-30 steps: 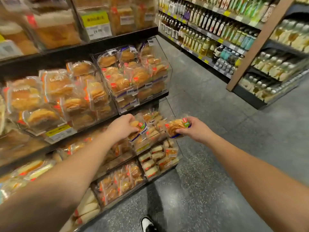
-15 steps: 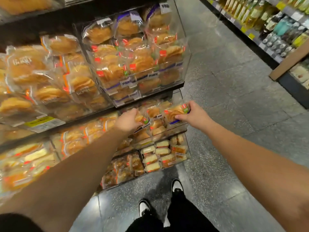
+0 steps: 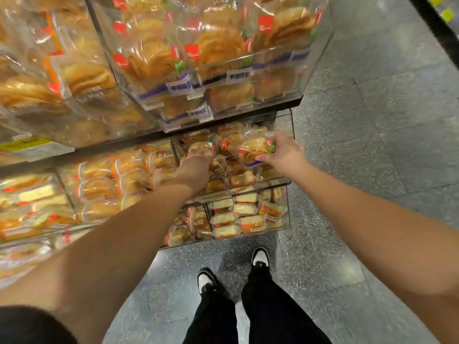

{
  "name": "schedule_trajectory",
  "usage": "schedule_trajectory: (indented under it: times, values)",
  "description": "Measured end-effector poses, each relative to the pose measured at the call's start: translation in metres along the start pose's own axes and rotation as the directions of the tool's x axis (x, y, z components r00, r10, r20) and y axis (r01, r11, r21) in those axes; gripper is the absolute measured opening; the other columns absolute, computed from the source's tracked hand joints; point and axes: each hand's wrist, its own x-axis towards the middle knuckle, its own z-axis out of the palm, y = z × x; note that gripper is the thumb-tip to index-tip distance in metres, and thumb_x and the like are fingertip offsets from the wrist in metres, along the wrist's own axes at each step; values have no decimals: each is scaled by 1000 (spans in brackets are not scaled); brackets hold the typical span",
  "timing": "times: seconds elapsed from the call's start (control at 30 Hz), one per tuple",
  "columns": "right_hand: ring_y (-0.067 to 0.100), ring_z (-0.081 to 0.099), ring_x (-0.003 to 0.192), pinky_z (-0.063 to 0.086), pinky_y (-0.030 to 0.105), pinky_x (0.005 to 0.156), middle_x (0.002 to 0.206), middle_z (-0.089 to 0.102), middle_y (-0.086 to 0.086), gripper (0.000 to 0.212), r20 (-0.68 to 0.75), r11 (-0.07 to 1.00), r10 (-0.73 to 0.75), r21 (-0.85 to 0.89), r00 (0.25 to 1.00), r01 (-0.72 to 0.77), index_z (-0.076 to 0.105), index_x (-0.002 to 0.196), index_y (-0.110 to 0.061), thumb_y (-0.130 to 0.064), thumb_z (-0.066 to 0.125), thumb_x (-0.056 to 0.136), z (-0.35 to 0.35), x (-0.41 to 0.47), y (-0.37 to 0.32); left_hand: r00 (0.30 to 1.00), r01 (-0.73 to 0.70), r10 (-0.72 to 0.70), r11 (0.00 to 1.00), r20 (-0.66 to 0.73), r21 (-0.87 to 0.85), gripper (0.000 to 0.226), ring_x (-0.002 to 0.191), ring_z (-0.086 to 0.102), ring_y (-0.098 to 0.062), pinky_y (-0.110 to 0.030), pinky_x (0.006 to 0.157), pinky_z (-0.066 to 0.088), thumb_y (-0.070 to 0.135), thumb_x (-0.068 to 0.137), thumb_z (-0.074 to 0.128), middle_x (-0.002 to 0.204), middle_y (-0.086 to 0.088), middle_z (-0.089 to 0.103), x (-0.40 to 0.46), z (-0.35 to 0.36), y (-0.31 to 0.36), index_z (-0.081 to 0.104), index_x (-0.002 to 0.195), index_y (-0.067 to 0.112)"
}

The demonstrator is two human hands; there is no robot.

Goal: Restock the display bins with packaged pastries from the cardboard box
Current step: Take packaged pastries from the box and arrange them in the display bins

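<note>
My right hand (image 3: 285,155) grips a clear-wrapped flaky pastry (image 3: 254,150) with a red and green label, held just over the clear middle display bin (image 3: 263,184). My left hand (image 3: 196,170) reaches into the same bin, and its fingers curl over another wrapped pastry (image 3: 200,147) among the packs lying there. Both arms stretch forward from the bottom of the view. The cardboard box is out of view.
A larger clear bin (image 3: 223,108) of round flaky pastries overhangs directly above my hands. Below sits a bin of sliced cake packs (image 3: 243,214). More pastry bins (image 3: 99,184) fill the shelves to the left. My feet (image 3: 259,256) stand on grey speckled floor (image 3: 372,120).
The camera has tilted down and closer to the shelves. Both hands have pushed further into the middle bin with their pastry packs, under the upper bin.
</note>
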Motion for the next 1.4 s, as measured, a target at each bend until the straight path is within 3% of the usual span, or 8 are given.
schedule_trajectory:
  times: [0.13,0.43,0.6,0.8,0.93,1.07,1.23,1.4]
  values:
    - [18,57,107,27,31,82,115,63,-6,51,-37,999,11,-51,999,-12,52,125,-28,-41,78,83,8,9,-2,994,0,7,998,-107,68,30,132,36,-35,-48,110,34,4,93,54,139,-13,41,4,15,-6,54,123,11]
    - [20,62,112,52,40,97,128,62,-3,60,110,986,-8,167,994,-10,47,133,-24,-33,79,83,38,12,-3,976,-14,61,976,-208,218,54,138,38,-30,-46,114,29,17,98,56,146,-10,46,4,20,-11,34,147,13]
    - [25,54,127,46,42,104,139,57,1,73,213,984,11,173,977,-49,39,145,-26,-36,78,84,49,21,-10,966,-33,85,977,-246,209,53,133,41,-30,-43,111,30,30,99,56,142,-10,47,0,19,-18,37,145,12]
    - [25,54,127,40,30,89,144,53,2,76,239,980,43,179,970,-88,34,150,-24,-32,76,88,58,23,-8,959,-37,101,970,-263,239,57,132,45,-28,-43,112,29,30,101,52,144,-9,51,1,24,-21,30,151,12]
    - [26,52,129,42,33,100,143,54,5,76,220,991,45,111,974,-71,34,148,-20,-34,76,87,61,27,-12,957,-26,96,968,-273,249,51,125,52,-26,-41,110,30,25,100,54,134,-7,59,5,24,-19,36,146,12]
    - [30,36,139,37,43,113,152,34,10,91,29,997,77,-14,997,-76,32,146,-17,-48,82,77,63,20,-12,949,-5,85,966,-303,257,49,122,52,-26,-40,108,34,21,97,59,131,-7,59,6,28,-18,42,142,13]
    - [29,57,114,46,38,90,127,52,10,61,-52,989,100,112,994,-94,37,124,-11,-37,77,85,68,0,-16,938,7,78,969,-337,246,45,118,46,-26,-38,101,38,21,94,60,131,-6,52,0,24,-15,46,137,17]
    - [20,55,97,42,29,82,120,61,4,35,149,978,107,163,983,-131,49,124,-18,-33,64,96,50,-19,-21,975,-20,35,997,-219,70,57,142,26,-28,-42,118,22,26,98,56,151,-6,35,-23,4,-9,32,148,19]
